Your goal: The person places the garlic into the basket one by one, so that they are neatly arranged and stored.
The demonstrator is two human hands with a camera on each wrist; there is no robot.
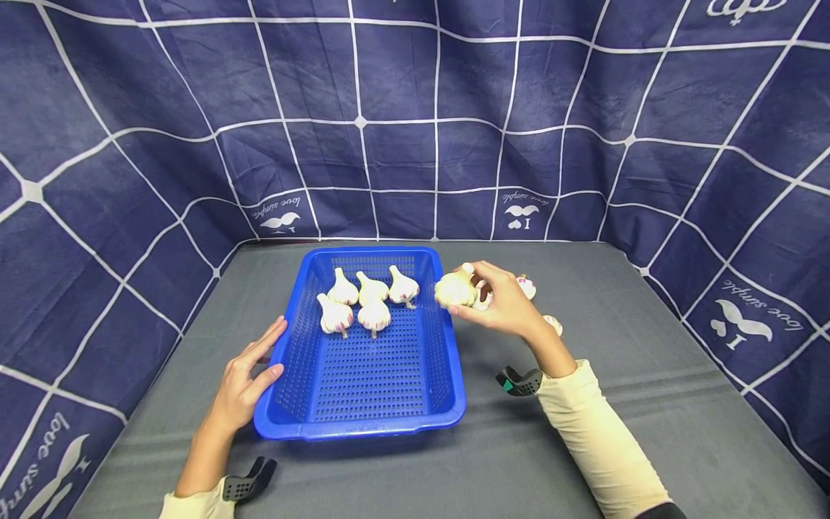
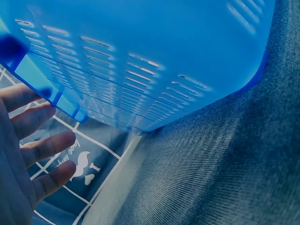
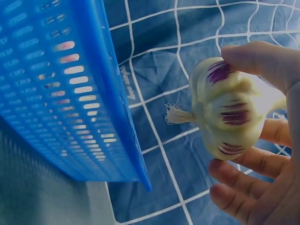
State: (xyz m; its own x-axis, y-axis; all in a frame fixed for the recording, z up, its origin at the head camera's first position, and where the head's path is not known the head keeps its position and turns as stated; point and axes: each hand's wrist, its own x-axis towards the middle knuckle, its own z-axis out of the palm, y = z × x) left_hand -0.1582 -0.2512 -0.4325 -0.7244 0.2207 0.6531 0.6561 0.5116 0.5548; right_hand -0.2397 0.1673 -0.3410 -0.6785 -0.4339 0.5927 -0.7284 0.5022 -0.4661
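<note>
My right hand [image 1: 502, 299] pinches a garlic bulb [image 1: 455, 288] between thumb and fingers, just right of the blue plastic basket [image 1: 359, 430]. In the right wrist view, this garlic bulb [image 3: 229, 108] shows purple streaks, and its root tuft points toward the basket wall [image 3: 89, 93]. Several white garlic bulbs [image 1: 373, 316] lie in the far half of the basket. At the basket's left side is my left hand [image 1: 241, 386], its fingers extended along the rim. From the left wrist view, the fingers [image 2: 49, 145] are spread, with the upper ones at the rim's underside.
More garlic bulbs lie on the grey cloth [image 1: 622, 331] right of the basket, partly hidden by my right hand; one garlic bulb [image 1: 527, 287] sits farther back and another garlic bulb [image 1: 553, 324] near the wrist. A dark blue checked curtain [image 1: 402, 144] encloses the back and sides.
</note>
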